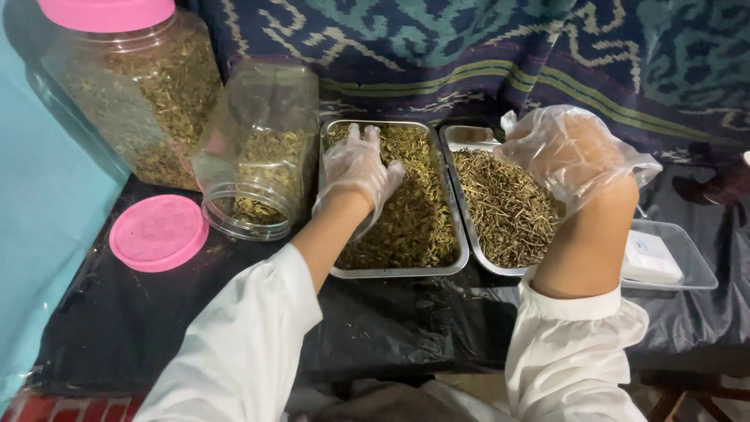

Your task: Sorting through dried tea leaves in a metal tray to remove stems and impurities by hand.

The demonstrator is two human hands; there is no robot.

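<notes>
Work looks approx midway, judging by how things lie: open plastic jar [258, 148] lies tipped on its side w/ mouth toward the person, only partly filled w/ dried green-yellow herb, its pink lid [158, 232] off & flat on the black table cover [117, 320] just beside it. 2nd, bigger jar [133, 94] stands upright behind, near full, pink lid on. Left steel tray [457, 262] holds a good heap of leafy dried herb [414, 219], so plenty is left loose; right steel tray [469, 137] holds a stalkier, twiggy dried herb [504, 207], w/ a bare patch at the far corner. Left hand [357, 168], in a thin clear glove, lies palm-down on the leafy heap at the tray's far end, fingers spread & slightly curled into the herb – touching it, not visibly closed round any. Right hand [570, 152], also gloved, is raised above the twiggy tray, back of hand toward camera, glove baggy; fingers curl away from view, so can't tell whether it holds any herb or how far it's closed. To the right, a clear plastic tray [691, 262] w/ a white pack [648, 258] inside sits next to the right tray. White sleeves on both arms; patterned cloth [437, 47] hangs behind.
</notes>
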